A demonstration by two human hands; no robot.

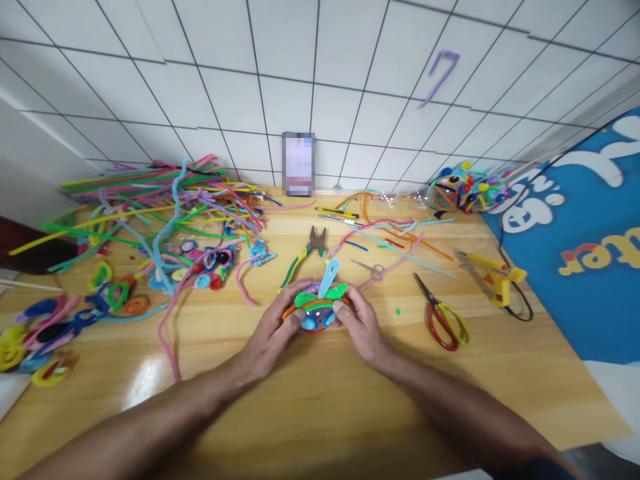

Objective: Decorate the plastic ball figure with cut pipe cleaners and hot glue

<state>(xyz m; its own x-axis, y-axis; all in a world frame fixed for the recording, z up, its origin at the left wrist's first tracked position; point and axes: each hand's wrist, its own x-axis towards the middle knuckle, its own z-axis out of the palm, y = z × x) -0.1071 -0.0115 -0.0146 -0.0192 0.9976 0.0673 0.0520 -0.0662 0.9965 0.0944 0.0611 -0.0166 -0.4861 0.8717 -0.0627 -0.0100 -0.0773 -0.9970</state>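
view from the head camera. both hands meet at the middle of the wooden table (320, 400), near its front half. the left hand (273, 330) and the right hand (363, 327) grasp the pipe-cleaner ornament (317, 303) from opposite sides, fingers curled on its rim; it rests on or just above the tabletop, and which cannot be told. the ornament is a small rounded piece of coiled blue, green and orange stems with a pale blue loop standing up at the top. it is judged light, soft and easily bent out of shape. the loop and leaf-like parts look fragile, so the lower rim, where the fingers now sit, is the sound place to hold.

just behind it lie the pliers (307, 253). the red-handled scissors (445, 320) and the yellow glue gun (493, 277) lie to the right, well apart from the hands. loose pipe cleaners (165, 193) are heaped at the back left, with finished coils (200, 263) in front of them.

containers: a clear plastic holder (463, 183) at the back right appears full of small coloured pieces; its form is too blurred to tell.
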